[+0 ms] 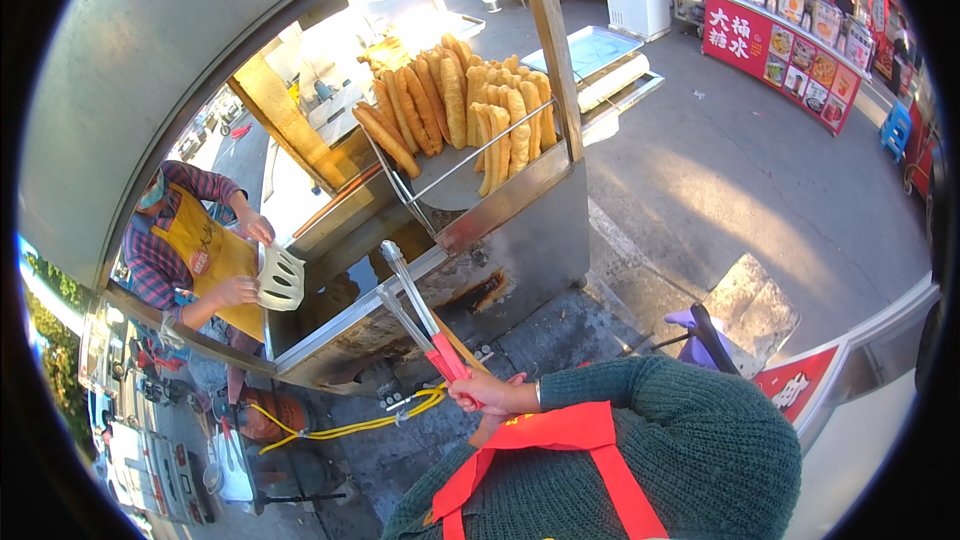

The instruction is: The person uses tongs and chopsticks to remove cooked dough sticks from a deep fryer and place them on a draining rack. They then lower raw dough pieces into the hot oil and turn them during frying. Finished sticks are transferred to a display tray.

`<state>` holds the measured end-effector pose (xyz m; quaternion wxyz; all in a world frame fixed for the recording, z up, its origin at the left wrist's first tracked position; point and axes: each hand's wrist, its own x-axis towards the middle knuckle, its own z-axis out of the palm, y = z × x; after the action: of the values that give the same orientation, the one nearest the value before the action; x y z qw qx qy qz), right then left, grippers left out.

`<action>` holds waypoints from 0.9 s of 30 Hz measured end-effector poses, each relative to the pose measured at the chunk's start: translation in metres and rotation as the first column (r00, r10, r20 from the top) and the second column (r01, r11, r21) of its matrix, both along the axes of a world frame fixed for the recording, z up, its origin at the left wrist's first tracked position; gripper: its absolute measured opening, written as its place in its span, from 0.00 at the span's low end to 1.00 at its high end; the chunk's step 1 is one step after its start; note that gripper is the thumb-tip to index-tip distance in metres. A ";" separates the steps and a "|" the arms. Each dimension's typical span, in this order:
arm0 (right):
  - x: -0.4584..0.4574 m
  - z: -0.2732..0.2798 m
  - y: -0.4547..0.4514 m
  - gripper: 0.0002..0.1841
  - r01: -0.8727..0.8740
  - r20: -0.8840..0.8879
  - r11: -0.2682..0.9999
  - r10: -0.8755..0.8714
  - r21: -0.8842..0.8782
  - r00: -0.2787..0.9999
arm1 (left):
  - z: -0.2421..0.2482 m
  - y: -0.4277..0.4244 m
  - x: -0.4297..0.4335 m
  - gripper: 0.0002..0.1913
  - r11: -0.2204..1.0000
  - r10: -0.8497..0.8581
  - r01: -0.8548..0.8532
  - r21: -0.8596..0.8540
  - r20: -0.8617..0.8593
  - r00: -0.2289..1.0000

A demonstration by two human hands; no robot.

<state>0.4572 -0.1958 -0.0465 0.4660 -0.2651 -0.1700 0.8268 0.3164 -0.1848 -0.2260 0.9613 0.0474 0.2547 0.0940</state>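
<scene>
My right hand (487,390) is closed around the red handles of a pair of metal tongs (424,337). The tongs point up and left, their two tips apart near the rim of an oil-filled frying vat (352,277). A wooden stick (463,345) runs alongside the handles. Tucked against my right hand is my left hand (486,431), mostly hidden behind it and my red apron; its grip is not visible. Beyond the tongs, many fried dough sticks (457,97) stand in a wire-railed metal rack (454,184). Opposite, a co-worker's hands stretch a slitted piece of raw dough (281,277) beside the vat.
A metal post (555,45) and the hood (150,37) frame the stall. Yellow hoses (360,427) cross the ground near an orange gas cylinder (274,416). To the right are a purple item (697,334), a white chest freezer (636,4) and a red food counter (780,60).
</scene>
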 end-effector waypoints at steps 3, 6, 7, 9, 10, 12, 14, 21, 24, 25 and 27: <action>0.000 0.000 0.000 0.07 -0.002 -0.001 1.000 0.002 0.003 1.000 | 0.000 -0.001 0.000 0.05 1.000 0.005 -0.005 -0.001 -0.002 1.000; 0.000 0.001 -0.001 0.07 0.002 -0.006 1.000 -0.002 0.002 1.000 | 0.000 -0.002 -0.001 0.05 1.000 0.007 -0.007 0.000 0.000 1.000; 0.000 0.002 -0.002 0.07 0.006 -0.008 1.000 -0.006 -0.003 1.000 | 0.000 -0.002 -0.001 0.05 1.000 0.009 -0.009 0.000 0.000 1.000; 0.000 0.003 -0.002 0.07 0.005 -0.009 1.000 -0.005 0.005 1.000 | 0.000 -0.003 -0.001 0.05 1.000 0.011 -0.011 -0.004 0.002 1.000; 0.001 0.004 -0.003 0.07 0.008 -0.004 1.000 -0.008 -0.002 1.000 | -0.001 -0.003 -0.001 0.05 1.000 0.010 -0.010 -0.003 0.003 1.000; 0.001 0.006 -0.004 0.06 0.007 -0.010 1.000 -0.007 0.004 1.000 | -0.001 -0.003 0.000 0.05 1.000 0.014 -0.014 -0.002 0.003 1.000; 0.002 0.007 -0.005 0.06 0.006 -0.010 1.000 -0.006 0.003 1.000 | -0.001 -0.004 0.000 0.05 1.000 0.015 -0.015 -0.006 0.002 1.000; 0.001 0.006 -0.004 0.07 -0.003 -0.011 1.000 0.003 0.004 1.000 | -0.001 -0.007 -0.002 0.05 1.000 0.025 -0.025 -0.017 0.001 1.000; 0.000 0.003 -0.005 0.07 -0.004 -0.016 1.000 0.004 0.003 1.000 | -0.001 -0.009 -0.004 0.05 1.000 0.027 -0.027 -0.015 -0.002 1.000; 0.000 0.003 -0.005 0.07 -0.003 -0.017 1.000 0.003 0.002 1.000 | -0.001 -0.010 -0.004 0.05 0.999 0.027 -0.027 -0.018 -0.001 1.000; -0.001 0.001 -0.005 0.07 0.004 -0.022 1.000 -0.004 0.008 1.000 | -0.001 -0.011 -0.006 0.05 0.999 0.030 -0.030 -0.009 -0.004 1.000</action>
<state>0.4562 -0.2010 -0.0453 0.4704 -0.2544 -0.1675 0.8282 0.3106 -0.1958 -0.2273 0.9594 0.0393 0.2577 0.1073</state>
